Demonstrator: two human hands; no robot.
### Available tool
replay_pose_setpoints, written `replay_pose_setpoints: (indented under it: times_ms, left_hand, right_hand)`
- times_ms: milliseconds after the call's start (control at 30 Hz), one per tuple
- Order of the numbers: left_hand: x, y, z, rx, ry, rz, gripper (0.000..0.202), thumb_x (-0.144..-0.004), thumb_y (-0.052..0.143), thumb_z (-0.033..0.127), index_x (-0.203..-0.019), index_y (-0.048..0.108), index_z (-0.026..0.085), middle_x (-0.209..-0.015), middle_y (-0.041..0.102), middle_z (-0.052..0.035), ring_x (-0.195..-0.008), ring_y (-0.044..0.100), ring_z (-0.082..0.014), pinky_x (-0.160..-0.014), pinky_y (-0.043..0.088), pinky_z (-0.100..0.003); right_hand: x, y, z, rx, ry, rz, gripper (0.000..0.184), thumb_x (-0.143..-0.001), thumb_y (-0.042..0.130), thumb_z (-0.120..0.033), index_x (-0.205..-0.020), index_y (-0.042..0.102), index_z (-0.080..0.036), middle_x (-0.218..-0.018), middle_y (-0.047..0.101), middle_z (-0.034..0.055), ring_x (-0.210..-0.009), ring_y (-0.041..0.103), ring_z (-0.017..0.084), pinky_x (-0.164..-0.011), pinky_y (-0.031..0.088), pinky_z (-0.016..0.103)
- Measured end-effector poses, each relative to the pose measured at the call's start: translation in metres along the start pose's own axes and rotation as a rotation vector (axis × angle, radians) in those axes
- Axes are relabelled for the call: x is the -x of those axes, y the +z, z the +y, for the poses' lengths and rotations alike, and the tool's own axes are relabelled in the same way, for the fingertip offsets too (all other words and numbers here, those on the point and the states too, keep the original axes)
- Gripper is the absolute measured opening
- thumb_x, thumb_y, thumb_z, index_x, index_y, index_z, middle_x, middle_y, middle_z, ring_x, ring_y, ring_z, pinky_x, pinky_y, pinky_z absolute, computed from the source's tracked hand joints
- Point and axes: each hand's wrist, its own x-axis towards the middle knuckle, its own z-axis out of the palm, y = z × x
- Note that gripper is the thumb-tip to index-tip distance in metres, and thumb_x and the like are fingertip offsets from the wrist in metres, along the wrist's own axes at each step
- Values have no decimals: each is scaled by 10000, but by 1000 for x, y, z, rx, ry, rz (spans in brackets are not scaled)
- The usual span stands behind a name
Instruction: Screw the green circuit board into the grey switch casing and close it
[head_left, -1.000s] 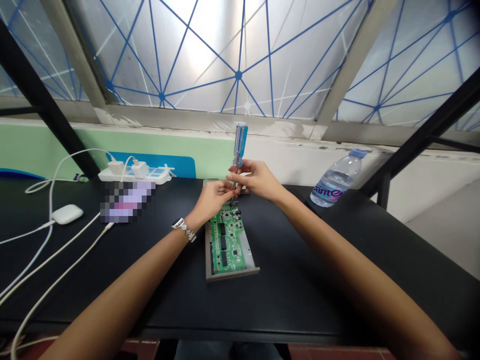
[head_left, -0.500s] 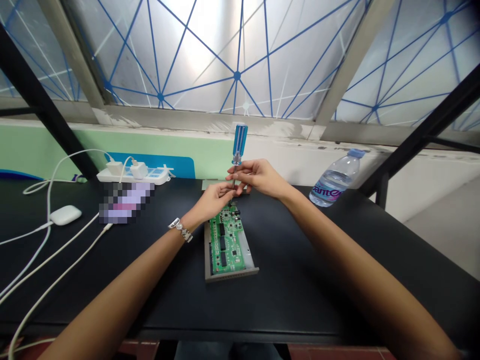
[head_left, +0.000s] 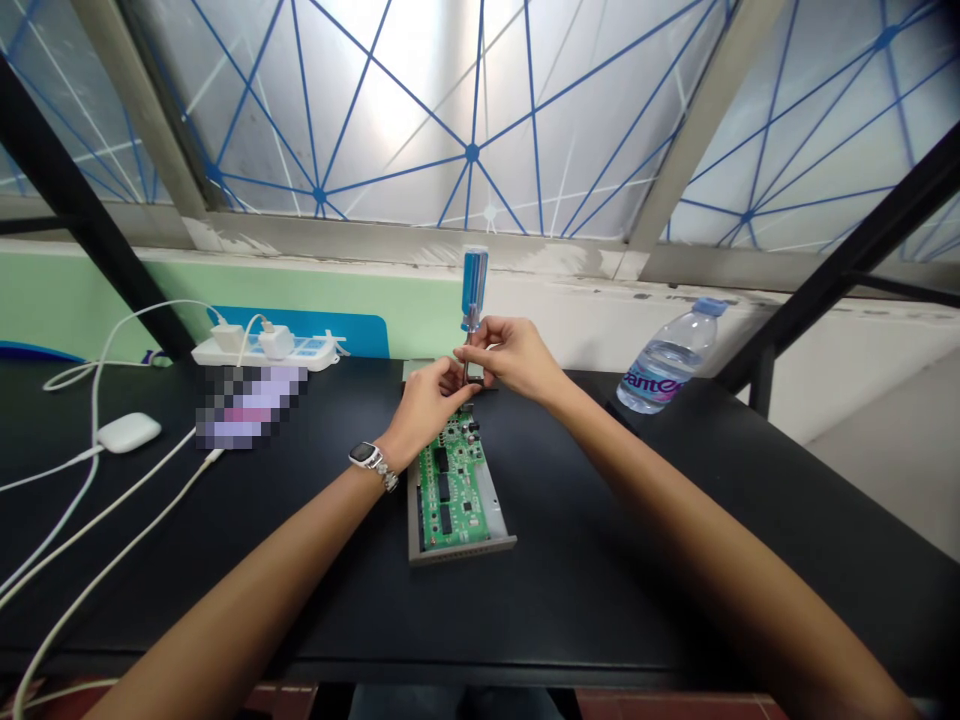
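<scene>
A green circuit board [head_left: 454, 490] lies in a grey metal tray [head_left: 501, 515] on the black table [head_left: 637, 540]. A screwdriver with a clear blue handle [head_left: 474, 288] stands upright over the board's far end. My right hand [head_left: 514, 357] is closed around its metal shaft just below the handle. My left hand [head_left: 427, 400], a watch on its wrist, rests over the board's far end with its fingers pinched round the shaft's lower part. The tip is hidden behind the fingers.
A plastic water bottle [head_left: 667, 360] lies tilted at the right back. At the left back are a white power strip with chargers [head_left: 262, 346], white cables [head_left: 97, 540], a white earbud case [head_left: 129, 432] and a blurred-out object [head_left: 251, 405]. Black frame posts flank the table.
My left hand has rolled so the watch face now points up, and its fingers closed tighter on the shaft. The screwdriver stays upright, barely shifted left.
</scene>
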Motion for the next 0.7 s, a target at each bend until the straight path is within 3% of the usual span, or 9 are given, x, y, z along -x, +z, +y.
replay_pose_setpoints:
  times_ms: [133, 300, 433, 600, 700]
  left_hand:
    - [-1, 0, -1, 32, -33, 19, 216, -830, 739, 337, -772, 593, 189, -703, 673, 1, -678, 670, -181, -632, 493, -279]
    - [-1, -1, 1, 123, -85, -10, 156, -837, 722, 306, -808, 677, 160, -787, 747, -56, -773, 727, -218, -726, 555, -318]
    - [-1, -4, 2, 241, -115, -76, 176, -854, 714, 306, -879, 728, 132, -878, 781, -99, -877, 751, -248, -812, 580, -348]
    - [-2, -7, 0, 300, -122, -162, 248, -882, 693, 361, -922, 748, 122, -962, 788, -127, -954, 749, -272, -898, 578, -397]
    - [-3, -8, 0, 298, -117, -200, 286, -908, 663, 395, -932, 755, 125, -1007, 787, -136, -995, 743, -276, -939, 565, -413]
  right_hand:
    - [0, 5, 2, 49, -6, 67, 294, -763, 793, -374, -734, 560, -197, -705, 649, -1, -462, 570, 108, -408, 427, 241]
    - [-1, 9, 3, 18, -4, 108, 356, -760, 809, -404, -707, 520, -204, -670, 616, -11, -490, 600, 124, -447, 478, 260]
    - [-1, 4, 0, -113, 60, -18, 345, -733, 841, -385, -778, 564, -185, -695, 621, -19, -526, 658, 138, -443, 493, 242]
    - [-2, -9, -1, -157, 118, -249, 352, -831, 761, -356, -1102, 686, -146, -835, 735, 56, -688, 726, 166, -462, 515, 214]
    - [-3, -14, -1, -169, 110, -297, 324, -852, 734, -331, -1110, 709, -137, -928, 773, 91, -725, 734, 166, -495, 551, 223]
